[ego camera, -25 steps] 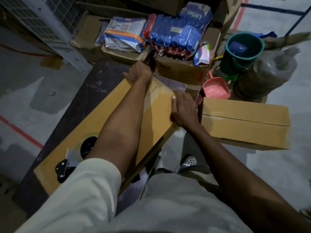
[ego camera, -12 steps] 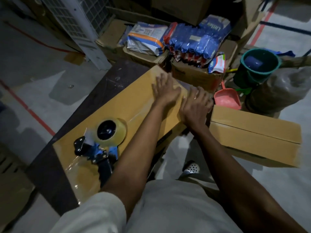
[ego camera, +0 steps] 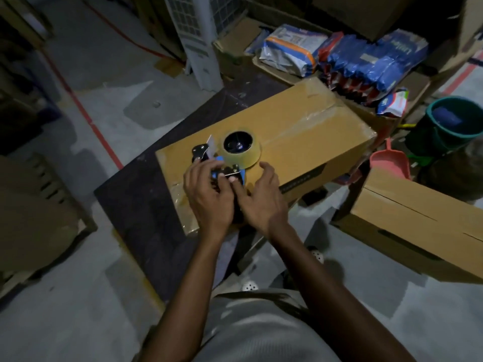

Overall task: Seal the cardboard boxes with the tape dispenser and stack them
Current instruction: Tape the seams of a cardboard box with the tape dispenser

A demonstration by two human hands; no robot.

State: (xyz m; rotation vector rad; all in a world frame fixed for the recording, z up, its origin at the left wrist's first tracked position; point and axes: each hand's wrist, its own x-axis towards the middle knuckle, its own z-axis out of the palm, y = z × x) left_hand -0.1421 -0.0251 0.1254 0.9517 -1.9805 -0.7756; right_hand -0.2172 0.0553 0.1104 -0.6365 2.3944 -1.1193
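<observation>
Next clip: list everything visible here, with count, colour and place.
cardboard box: one, tan, taped, on the table, centre
second cardboard box: one, tan, right of the table
tape dispenser: one, blue and black, on the taped box
table: one, dark, under the taped box
bucket: one, green, far right
scoop: one, pink, beside the bucket
packets: several, blue, behind the taped box
left hand: one, grips the dispenser
right hand: one, fingers loosely spread, beside the dispenser
</observation>
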